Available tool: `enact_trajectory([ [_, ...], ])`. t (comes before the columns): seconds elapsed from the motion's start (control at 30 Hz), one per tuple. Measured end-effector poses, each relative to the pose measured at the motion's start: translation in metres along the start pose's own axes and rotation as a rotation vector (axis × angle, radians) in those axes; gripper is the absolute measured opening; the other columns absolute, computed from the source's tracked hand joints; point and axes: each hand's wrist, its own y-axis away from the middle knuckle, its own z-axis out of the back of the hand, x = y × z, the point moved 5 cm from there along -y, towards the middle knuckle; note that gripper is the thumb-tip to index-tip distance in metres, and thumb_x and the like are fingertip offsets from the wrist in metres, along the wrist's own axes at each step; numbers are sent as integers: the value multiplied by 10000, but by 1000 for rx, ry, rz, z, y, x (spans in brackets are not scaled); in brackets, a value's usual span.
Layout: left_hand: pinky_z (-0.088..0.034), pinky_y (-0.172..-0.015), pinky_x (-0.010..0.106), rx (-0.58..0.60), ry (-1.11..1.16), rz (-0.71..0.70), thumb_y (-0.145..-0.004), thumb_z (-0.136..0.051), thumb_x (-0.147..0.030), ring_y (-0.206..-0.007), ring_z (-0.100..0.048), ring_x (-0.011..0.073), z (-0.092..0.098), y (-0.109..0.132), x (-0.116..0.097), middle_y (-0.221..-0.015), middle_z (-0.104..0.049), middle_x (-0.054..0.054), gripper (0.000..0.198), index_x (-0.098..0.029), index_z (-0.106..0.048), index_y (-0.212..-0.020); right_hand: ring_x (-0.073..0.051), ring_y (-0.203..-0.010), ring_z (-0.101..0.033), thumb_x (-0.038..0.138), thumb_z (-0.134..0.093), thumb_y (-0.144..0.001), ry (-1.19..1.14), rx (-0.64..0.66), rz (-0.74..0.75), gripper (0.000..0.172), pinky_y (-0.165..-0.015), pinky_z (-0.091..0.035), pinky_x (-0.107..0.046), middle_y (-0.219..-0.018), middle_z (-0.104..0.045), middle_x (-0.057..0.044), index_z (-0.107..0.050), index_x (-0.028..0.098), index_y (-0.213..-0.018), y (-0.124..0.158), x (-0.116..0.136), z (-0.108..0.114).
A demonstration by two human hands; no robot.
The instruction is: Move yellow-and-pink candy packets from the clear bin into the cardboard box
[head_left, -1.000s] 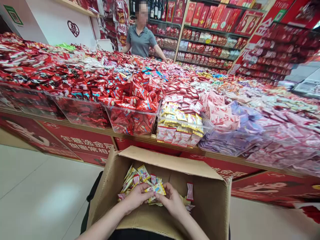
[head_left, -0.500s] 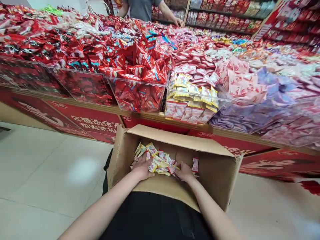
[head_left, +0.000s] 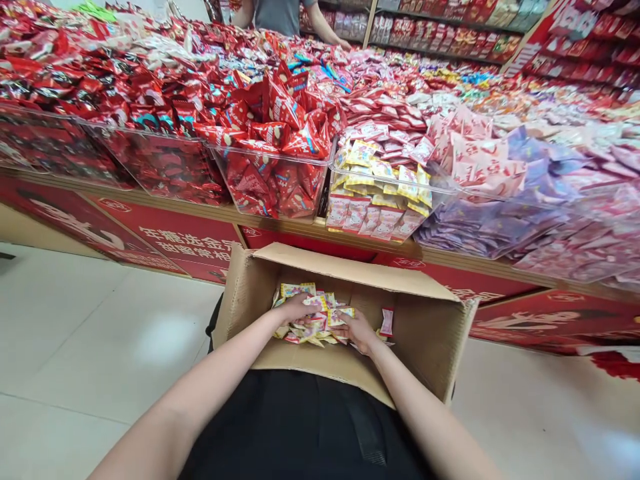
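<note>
An open cardboard box (head_left: 350, 267) stands in front of me, with a heap of small yellow, white and pink wrapped candies (head_left: 315, 328) on its bottom. My left hand (head_left: 294, 309) reaches into the heap from the left, its fingers closed round some candies. Opposite it, my right hand (head_left: 360, 331) grips more of them, a yellow-edged packet showing at its fingertips. Some fingertips of both hands are hidden among the wrappers. One pink candy (head_left: 387, 321) lies apart, right of my right hand.
Beyond the box runs a display counter with clear bins. One bin holds yellow and pink packets (head_left: 380, 193), its neighbour red triangular packs (head_left: 280, 160), another purple packets (head_left: 495, 220). A person in a grey shirt (head_left: 277, 17) stands behind. Pale floor tiles (head_left: 100, 327) lie left.
Both my hands have moved closer together and gathered candies between them, lifting some slightly. The view has shifted a little. The person behind has drawn an arm slightly left.
</note>
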Motion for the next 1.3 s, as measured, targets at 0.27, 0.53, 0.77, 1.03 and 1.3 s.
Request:
enact_trajectory([
  [0.27,-478,-558,256,-122,227,-25,-861,-279,-398,-655,-588,114,12,0,16,-955,-585,71,397,-136,-410,-1127,-159,-606,-603,414,-473,-707,-243,-255,-10,286,-481,-487,-269,-782,-607,-39,-436,209,-902,3,0,32],
  [0.53,-325,-941,303,-349,125,-268,-750,-448,-197,-1109,-430,165,16,19,18,-1184,-500,13,433,-258,-368,-1171,-202,-653,-569,359,-582,-622,-24,-150,234,204,-614,-439,-312,-653,-613,-27,-550,178,-711,15,24,5],
  [0.77,-408,-825,275,-6,137,-418,-659,-559,-238,-919,-548,184,-11,21,6,-992,-626,-7,319,-245,-568,-978,-207,-709,-560,291,-501,-701,300,62,399,154,-647,-413,-307,-744,-622,-40,-552,201,-813,32,50,-16],
  [1.03,-428,-718,251,15,309,-341,-652,-584,-381,-772,-573,174,1,32,-23,-791,-665,6,247,-159,-624,-755,-180,-628,-568,425,-573,-643,-155,157,266,256,-581,-440,-294,-661,-597,-21,-520,192,-735,35,68,-16],
  [1.3,-452,-665,258,8,480,-283,-681,-575,-353,-736,-571,167,7,69,-52,-812,-669,42,293,-154,-636,-887,-118,-534,-532,390,-596,-659,-388,148,65,263,-490,-443,-242,-623,-589,-8,-548,146,-743,65,100,4],
])
